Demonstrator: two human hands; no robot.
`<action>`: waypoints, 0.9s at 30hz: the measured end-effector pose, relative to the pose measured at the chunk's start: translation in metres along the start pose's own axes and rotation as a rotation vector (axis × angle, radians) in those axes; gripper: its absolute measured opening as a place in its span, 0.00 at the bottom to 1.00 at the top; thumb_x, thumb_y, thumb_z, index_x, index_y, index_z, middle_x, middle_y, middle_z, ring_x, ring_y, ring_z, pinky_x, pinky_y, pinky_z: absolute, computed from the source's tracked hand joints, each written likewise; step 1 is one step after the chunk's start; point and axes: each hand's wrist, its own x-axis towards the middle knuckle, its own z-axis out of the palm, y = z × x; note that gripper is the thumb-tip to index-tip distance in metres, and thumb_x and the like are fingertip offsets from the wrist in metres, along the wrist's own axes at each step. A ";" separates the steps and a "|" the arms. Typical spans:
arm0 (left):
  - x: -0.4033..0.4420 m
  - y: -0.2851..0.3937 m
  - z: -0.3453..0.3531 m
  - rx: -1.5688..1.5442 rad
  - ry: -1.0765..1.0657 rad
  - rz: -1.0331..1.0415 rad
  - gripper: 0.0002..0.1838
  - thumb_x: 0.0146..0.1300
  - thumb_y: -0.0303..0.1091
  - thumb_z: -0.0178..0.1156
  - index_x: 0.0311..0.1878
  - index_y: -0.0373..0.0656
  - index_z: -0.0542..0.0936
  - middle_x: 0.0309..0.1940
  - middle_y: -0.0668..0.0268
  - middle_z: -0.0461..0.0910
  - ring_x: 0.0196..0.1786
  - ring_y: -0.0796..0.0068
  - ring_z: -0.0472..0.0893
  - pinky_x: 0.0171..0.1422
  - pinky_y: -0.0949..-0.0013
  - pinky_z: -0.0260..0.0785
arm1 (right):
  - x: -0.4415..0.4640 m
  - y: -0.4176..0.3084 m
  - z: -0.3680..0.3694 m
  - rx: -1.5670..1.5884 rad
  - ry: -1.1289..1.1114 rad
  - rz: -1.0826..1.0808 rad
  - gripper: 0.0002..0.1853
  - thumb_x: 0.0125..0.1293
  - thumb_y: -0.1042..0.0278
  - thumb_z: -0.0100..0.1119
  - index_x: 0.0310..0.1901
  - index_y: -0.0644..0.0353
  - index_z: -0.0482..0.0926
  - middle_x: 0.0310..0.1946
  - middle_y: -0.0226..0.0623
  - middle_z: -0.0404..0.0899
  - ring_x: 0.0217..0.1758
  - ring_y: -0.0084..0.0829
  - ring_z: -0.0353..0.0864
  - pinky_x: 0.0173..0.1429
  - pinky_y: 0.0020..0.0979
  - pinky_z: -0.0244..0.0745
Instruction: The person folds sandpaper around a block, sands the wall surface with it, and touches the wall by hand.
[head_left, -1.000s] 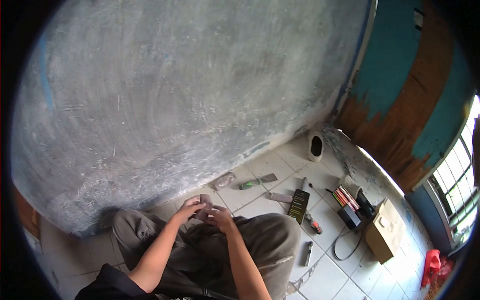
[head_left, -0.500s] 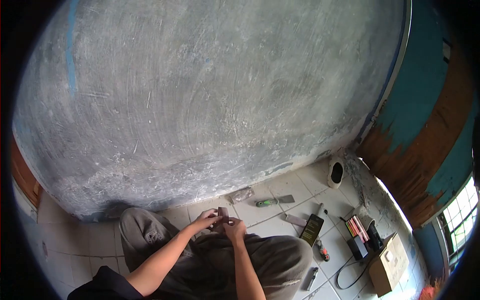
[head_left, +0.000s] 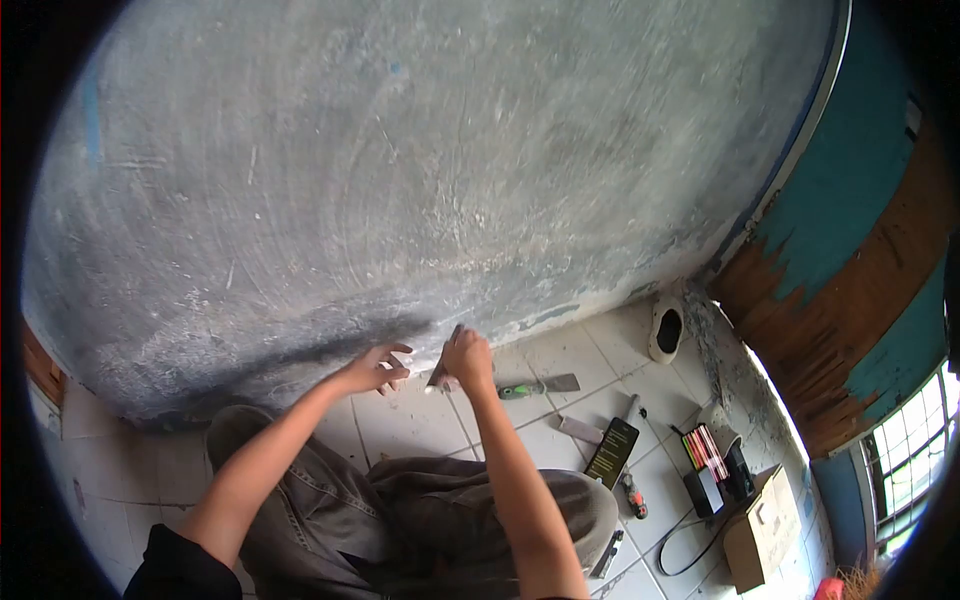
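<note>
My right hand [head_left: 467,358] is closed around a dark brown, flat folded piece of sandpaper [head_left: 440,371], held near the foot of the grey wall [head_left: 330,200]. My left hand [head_left: 372,371] is a little to the left, its fingers spread and holding nothing. Both arms reach forward over my crossed legs. Just right of my right hand, a putty knife with a green handle [head_left: 520,390] lies on the tiles. The greyish block on the floor is mostly hidden behind my right hand.
On the tiled floor [head_left: 410,425] to the right lie a phone [head_left: 612,453], a red-and-black screwdriver [head_left: 634,497] and a box cutter [head_left: 607,553]. Beyond them are a case of coloured sticks [head_left: 704,452], a cardboard box [head_left: 762,530] and a white pipe end [head_left: 666,330].
Both hands have moved forward from my lap toward the wall's base. My left hand has let go of the sandpaper, which stays in my right hand. The view has shifted slightly.
</note>
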 end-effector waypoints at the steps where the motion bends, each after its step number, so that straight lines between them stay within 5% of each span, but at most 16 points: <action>1: 0.003 0.001 -0.001 -0.010 -0.011 -0.012 0.29 0.60 0.41 0.59 0.61 0.38 0.64 0.35 0.61 0.77 0.32 0.72 0.80 0.28 0.71 0.74 | 0.006 0.010 0.006 -0.006 -0.010 0.014 0.19 0.60 0.60 0.48 0.25 0.71 0.76 0.28 0.63 0.76 0.32 0.59 0.77 0.39 0.50 0.73; 5: 0.020 -0.012 0.003 0.138 -0.186 -0.187 0.26 0.61 0.44 0.57 0.57 0.38 0.67 0.36 0.62 0.77 0.35 0.73 0.80 0.33 0.71 0.74 | 0.018 0.022 0.013 0.321 -0.244 0.397 0.16 0.58 0.65 0.48 0.37 0.73 0.75 0.30 0.60 0.78 0.31 0.43 0.83 0.35 0.36 0.78; 8: 0.019 -0.029 0.016 -0.307 -0.165 -0.283 0.20 0.61 0.45 0.57 0.50 0.41 0.71 0.37 0.65 0.77 0.37 0.75 0.79 0.38 0.74 0.71 | 0.003 0.034 0.044 0.875 -0.199 0.684 0.13 0.63 0.72 0.50 0.43 0.75 0.74 0.33 0.47 0.77 0.30 0.37 0.82 0.30 0.29 0.83; 13: 0.044 -0.054 0.040 -0.410 -0.068 -0.468 0.24 0.60 0.43 0.57 0.57 0.44 0.68 0.46 0.64 0.74 0.48 0.72 0.75 0.45 0.68 0.71 | 0.004 0.027 0.076 0.949 -0.152 0.687 0.13 0.61 0.75 0.50 0.44 0.77 0.70 0.32 0.48 0.75 0.30 0.35 0.81 0.33 0.29 0.83; 17: 0.054 -0.052 0.039 -0.333 0.084 -0.341 0.30 0.58 0.44 0.57 0.62 0.48 0.62 0.54 0.65 0.69 0.57 0.71 0.70 0.53 0.64 0.69 | 0.006 0.033 0.078 1.247 -0.402 0.665 0.11 0.57 0.78 0.53 0.42 0.74 0.72 0.31 0.39 0.74 0.32 0.28 0.76 0.38 0.27 0.78; 20: 0.051 -0.045 0.033 -0.371 0.065 -0.387 0.30 0.58 0.44 0.57 0.63 0.47 0.62 0.56 0.64 0.69 0.57 0.70 0.70 0.54 0.63 0.68 | -0.002 0.028 0.085 0.878 -0.358 0.207 0.15 0.50 0.81 0.57 0.43 0.65 0.74 0.32 0.38 0.70 0.39 0.33 0.72 0.42 0.36 0.71; 22: 0.049 -0.031 0.038 -0.302 0.090 -0.392 0.27 0.60 0.44 0.55 0.61 0.45 0.64 0.57 0.62 0.69 0.56 0.69 0.71 0.55 0.63 0.68 | 0.002 0.025 0.083 0.894 -0.408 0.281 0.14 0.51 0.81 0.56 0.42 0.66 0.74 0.33 0.38 0.69 0.41 0.34 0.70 0.44 0.38 0.70; 24: 0.045 -0.031 0.041 -0.255 0.105 -0.356 0.25 0.60 0.44 0.55 0.58 0.44 0.66 0.56 0.61 0.70 0.56 0.68 0.72 0.55 0.63 0.68 | 0.006 0.021 0.072 1.293 -0.341 0.882 0.11 0.53 0.80 0.54 0.40 0.67 0.75 0.37 0.40 0.65 0.42 0.32 0.67 0.47 0.33 0.68; 27: 0.048 -0.043 0.039 -0.167 0.099 -0.303 0.21 0.60 0.42 0.55 0.53 0.40 0.70 0.50 0.58 0.76 0.54 0.65 0.75 0.53 0.63 0.69 | 0.006 0.001 0.064 1.254 -0.319 0.674 0.09 0.54 0.77 0.52 0.38 0.67 0.72 0.39 0.38 0.62 0.42 0.28 0.63 0.48 0.30 0.65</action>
